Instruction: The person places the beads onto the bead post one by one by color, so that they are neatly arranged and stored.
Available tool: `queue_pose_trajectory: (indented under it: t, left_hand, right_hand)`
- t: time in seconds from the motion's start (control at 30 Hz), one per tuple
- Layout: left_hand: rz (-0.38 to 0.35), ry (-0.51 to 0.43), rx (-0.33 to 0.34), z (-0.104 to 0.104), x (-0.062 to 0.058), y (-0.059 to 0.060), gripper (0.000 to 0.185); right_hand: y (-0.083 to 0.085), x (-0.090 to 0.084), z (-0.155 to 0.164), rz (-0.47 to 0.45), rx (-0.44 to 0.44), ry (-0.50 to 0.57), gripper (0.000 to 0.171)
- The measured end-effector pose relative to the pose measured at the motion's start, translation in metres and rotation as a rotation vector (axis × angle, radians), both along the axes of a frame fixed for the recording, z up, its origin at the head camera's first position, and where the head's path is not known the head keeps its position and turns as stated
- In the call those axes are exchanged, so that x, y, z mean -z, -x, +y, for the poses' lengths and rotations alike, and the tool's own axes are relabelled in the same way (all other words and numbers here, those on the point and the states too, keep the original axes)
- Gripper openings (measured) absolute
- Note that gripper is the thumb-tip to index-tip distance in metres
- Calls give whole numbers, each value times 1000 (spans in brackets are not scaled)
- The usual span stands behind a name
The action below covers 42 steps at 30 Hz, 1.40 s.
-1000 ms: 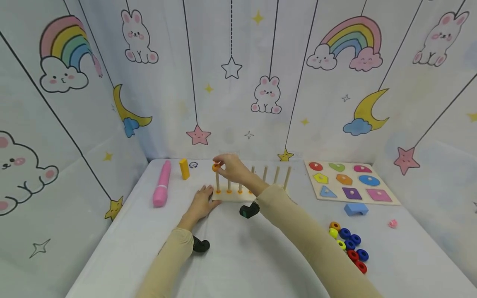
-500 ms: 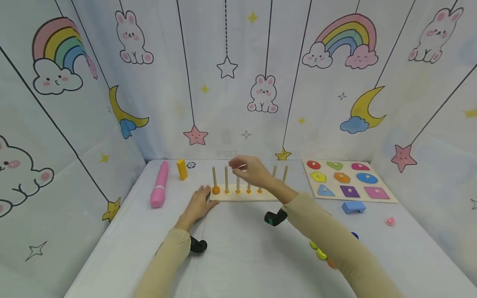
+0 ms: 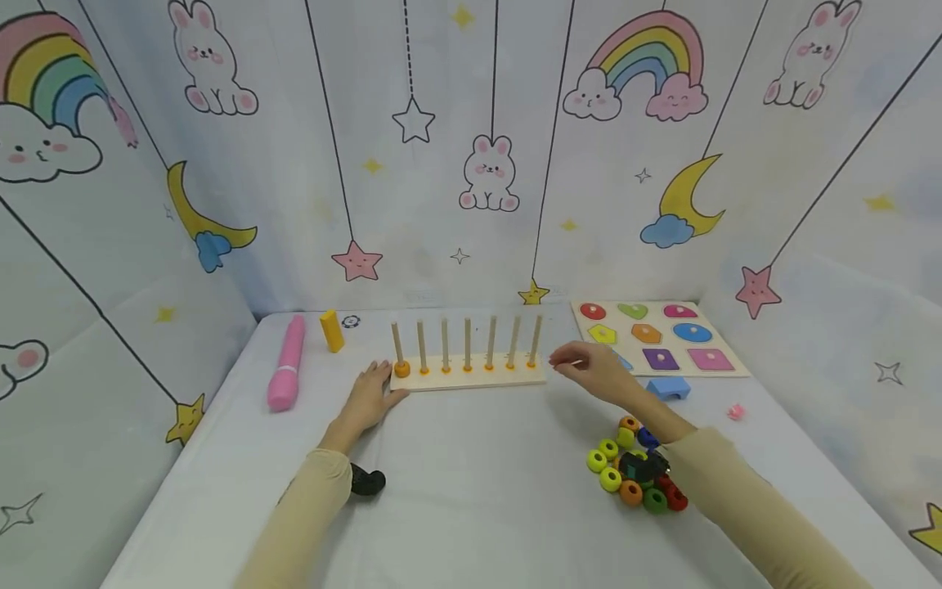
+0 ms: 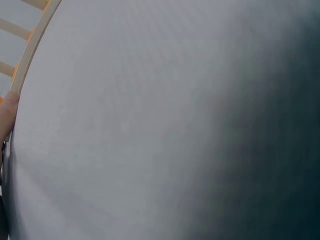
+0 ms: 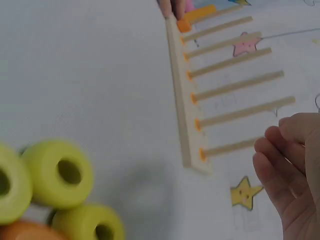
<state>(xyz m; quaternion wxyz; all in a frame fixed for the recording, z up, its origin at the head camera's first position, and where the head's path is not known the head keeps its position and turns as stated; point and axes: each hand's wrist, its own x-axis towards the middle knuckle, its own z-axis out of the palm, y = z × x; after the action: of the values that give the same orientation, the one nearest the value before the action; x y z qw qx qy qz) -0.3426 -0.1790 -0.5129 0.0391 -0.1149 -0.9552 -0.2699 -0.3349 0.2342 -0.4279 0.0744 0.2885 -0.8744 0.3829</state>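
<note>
My left hand [image 3: 363,401] rests at the left end of a wooden peg board [image 3: 471,379], its thumb along the front edge. In the left wrist view only a thumb [image 4: 7,115] shows against the board. An orange bead [image 3: 401,369] sits at the bottom of the leftmost peg; the other pegs carry no loose beads. To the right of the board my right hand [image 3: 596,372] hangs above the table, fingers loosely bent and holding nothing. Below its wrist lies a pile of beads in yellow-green [image 3: 597,460], orange [image 3: 630,492], green, red and blue, partly hidden by the wrist camera and sleeve.
A shape puzzle board [image 3: 581,315] lies at the back right, with a blue arch block [image 3: 668,388] in front of it. A small pink piece [image 3: 736,411] is further right. At the left are a pink stick [image 3: 285,368] and an upright yellow block [image 3: 332,331].
The orange bead in my right hand has gone down the leftmost peg and been let go. My right hand has moved right, past the board's end. My left hand stays on the board.
</note>
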Motion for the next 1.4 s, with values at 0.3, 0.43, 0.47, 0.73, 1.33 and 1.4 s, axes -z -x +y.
queue_pose_trajectory:
  t: [0.3,0.43,0.47,0.73,1.33,1.4]
  left_hand:
    - [-9,-1,10,-4,2,1,72]
    - [-14,-10,20,0,3,2,71]
    - [-19,-10,20,0,4,2,71]
    - [-35,-11,10,4,1,3,72]
    - [-67,-19,-5,-5,-1,2,73]
    - [-70,-22,10,0,1,2,74]
  right_hand:
    - [-25,30,73,-90,164,-48,18]
    - [-38,38,96,-100,202,-83,19]
    - [-41,40,101,-104,214,-93,20]
    - [-54,44,128,-78,280,-133,19]
    - [-49,41,111,-230,76,-251,29]
    - [-54,43,113,-220,77,-267,28]
